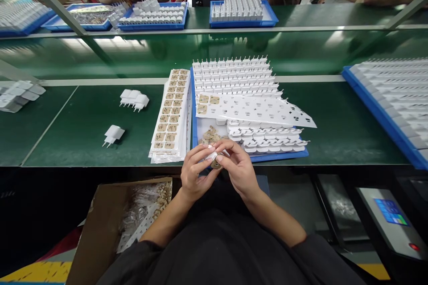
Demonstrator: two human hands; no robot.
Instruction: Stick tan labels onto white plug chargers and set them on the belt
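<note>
2 hands meet at the near edge of the green bench (83, 133), just short of the blue tray (284, 156) of white plug housings (267, 139). Left hand (194, 173) and right hand (238, 167) pinch 1 small white plug part (214, 156) with a brownish insert between narrowed fingertips. Beyond the fingers lies a perforated card sheet (257, 110); left of them, a stacked sheet pile (170, 118). Held over the bench edge, the part could slip and likely drop into the cardboard box (100, 227) below.

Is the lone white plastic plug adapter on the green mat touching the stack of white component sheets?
Apart. The head view shows the lone white plastic plug adapter lying left of the stack of white component sheets, with bare green mat plainly between them.
</note>
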